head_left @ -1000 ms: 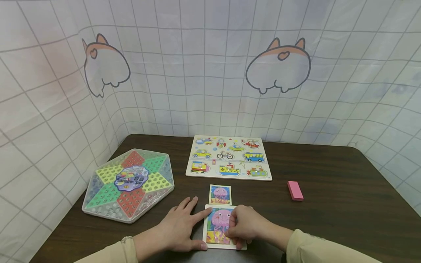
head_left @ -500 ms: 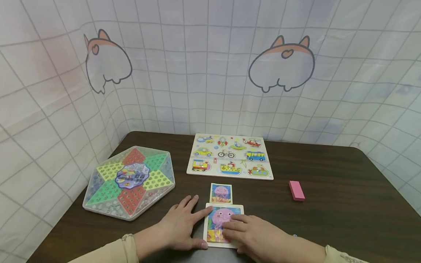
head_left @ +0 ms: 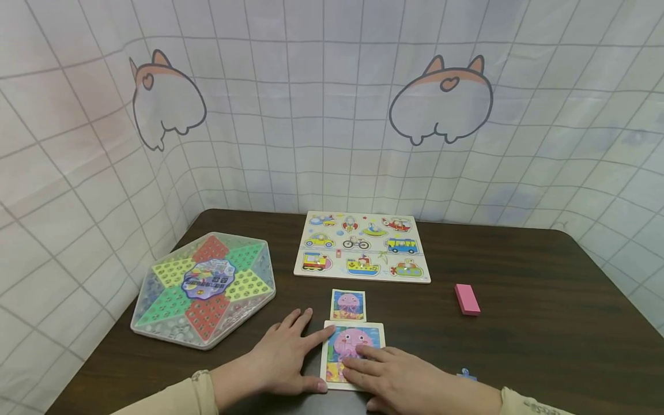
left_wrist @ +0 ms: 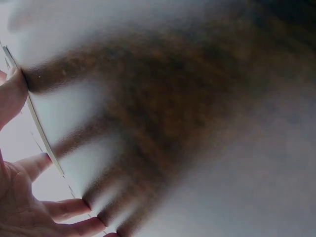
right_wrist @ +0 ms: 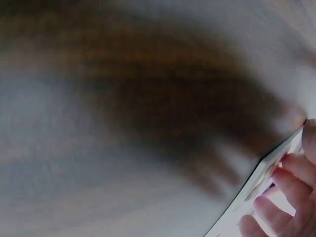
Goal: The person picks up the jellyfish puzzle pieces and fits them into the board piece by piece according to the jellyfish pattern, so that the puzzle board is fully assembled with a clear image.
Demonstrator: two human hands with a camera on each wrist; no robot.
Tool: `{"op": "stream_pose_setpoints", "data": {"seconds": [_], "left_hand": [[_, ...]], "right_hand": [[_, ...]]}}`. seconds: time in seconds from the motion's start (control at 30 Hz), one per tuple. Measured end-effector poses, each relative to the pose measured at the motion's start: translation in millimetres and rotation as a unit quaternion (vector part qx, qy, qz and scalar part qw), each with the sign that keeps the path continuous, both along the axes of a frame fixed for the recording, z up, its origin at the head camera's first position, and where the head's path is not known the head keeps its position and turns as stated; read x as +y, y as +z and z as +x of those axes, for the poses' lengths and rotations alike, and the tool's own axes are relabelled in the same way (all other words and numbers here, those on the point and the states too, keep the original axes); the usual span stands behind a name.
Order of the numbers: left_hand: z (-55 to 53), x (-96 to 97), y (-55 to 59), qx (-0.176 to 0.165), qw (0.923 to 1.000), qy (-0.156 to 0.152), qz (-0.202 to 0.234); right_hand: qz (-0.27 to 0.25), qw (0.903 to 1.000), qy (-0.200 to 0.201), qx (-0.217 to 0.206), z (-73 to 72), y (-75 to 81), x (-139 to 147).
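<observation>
A jigsaw puzzle (head_left: 353, 340) in a white-edged frame, showing a pink jellyfish, lies at the front of the table in the head view. My left hand (head_left: 287, 358) is spread at its left side, index fingertip and thumb touching the frame's edge. My right hand (head_left: 399, 377) rests on the puzzle's lower right with extended fingers, hiding that corner. In the right wrist view several fingers (right_wrist: 291, 190) lie over the frame. A small matching jellyfish card (head_left: 348, 305) sits just beyond the frame. A blue puzzle piece (head_left: 466, 374) shows partly behind the right forearm.
A hexagonal Chinese checkers set (head_left: 204, 288) lies at the left. At the back is a vehicle peg puzzle board (head_left: 362, 246). A pink block (head_left: 467, 300) lies to the right on the dark table (head_left: 539, 288). A white grid-patterned curtain (head_left: 321, 115) surrounds the far sides.
My right hand's curled fingers have straightened and moved from the puzzle's right side onto its lower part. The blue piece has come into sight beyond the forearm. My left hand stays in place.
</observation>
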State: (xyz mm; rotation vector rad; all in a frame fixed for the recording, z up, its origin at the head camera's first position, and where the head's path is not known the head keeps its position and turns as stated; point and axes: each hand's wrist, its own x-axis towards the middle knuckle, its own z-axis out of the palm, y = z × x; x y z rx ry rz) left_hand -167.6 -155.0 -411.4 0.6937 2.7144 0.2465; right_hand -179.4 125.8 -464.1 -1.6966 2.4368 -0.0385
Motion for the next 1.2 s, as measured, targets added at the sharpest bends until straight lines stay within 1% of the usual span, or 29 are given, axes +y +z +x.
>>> {"op": "stream_pose_setpoints", "data": {"seconds": [0.03,0.07,0.1,0.17,0.23,0.27,0.3,0.4,0.43,0.53,0.67,0.73,0.77,0.87,1.0,1.07,1.2], "left_hand": [[-0.1,0.0,0.1,0.000,1.0000,0.000,0.000],[0.0,0.1,0.3,0.000,1.0000,0.000,0.000],[0.1,0.1,0.3,0.001,1.0000,-0.001,0.000],[0.6,0.0,0.3,0.004,1.0000,-0.003,0.000],[0.9,-0.1,0.0,0.007,1.0000,-0.004,0.001],[1.1,-0.2,-0.2,0.009,1.0000,-0.005,0.002],[1.3,-0.2,-0.4,0.010,0.9999,-0.005,0.002],[1.3,-0.3,-0.7,0.012,0.9999,-0.006,0.004],[1.3,-0.4,-0.8,0.012,0.9999,-0.006,0.004],[1.3,-0.3,-0.8,0.013,0.9999,-0.007,0.004],[1.6,0.2,-0.6,0.013,0.9999,-0.007,0.004],[1.5,0.5,0.0,0.013,0.9999,-0.008,0.005],[1.4,0.6,0.4,0.014,0.9999,-0.008,0.005],[0.9,0.7,1.8,0.012,0.9999,-0.007,0.005],[0.6,0.4,2.4,0.013,0.9999,-0.005,0.003],[0.9,0.2,2.0,0.013,0.9999,-0.004,0.004],[1.7,-0.1,-0.2,0.014,0.9999,-0.005,0.003]], "right_hand": [[0.003,1.0000,0.000,0.009,0.6,0.9,0.1],[0.010,0.9999,-0.002,0.013,2.0,5.1,-0.9],[0.006,0.9998,0.001,0.019,1.2,2.3,-0.5],[0.014,0.9997,0.000,0.018,2.4,5.3,-2.3],[0.007,1.0000,0.003,0.007,-0.5,-3.0,-1.9],[-0.001,1.0000,0.004,-0.006,-2.6,-9.2,-1.6],[-0.006,0.9999,0.011,0.000,-3.7,-13.7,-1.8],[-0.013,0.9998,0.013,-0.012,-3.8,-16.6,-2.4],[-0.012,0.9998,0.014,-0.008,-3.4,-14.8,-3.0],[-0.010,0.9997,-0.001,-0.022,3.5,7.6,-6.6],[-0.004,0.9996,-0.024,0.016,14.8,41.6,-11.8],[0.004,0.9986,-0.032,0.043,17.7,50.3,-12.8],[0.010,0.9979,-0.036,0.052,18.7,53.1,-13.1],[0.022,0.9976,-0.045,0.048,19.2,57.5,-13.6],[0.026,0.9982,-0.052,0.015,15.9,58.1,-12.6],[0.024,0.9984,-0.050,0.003,14.5,58.1,-11.3],[0.004,0.9994,-0.035,0.004,13.7,57.5,-8.9]]}}
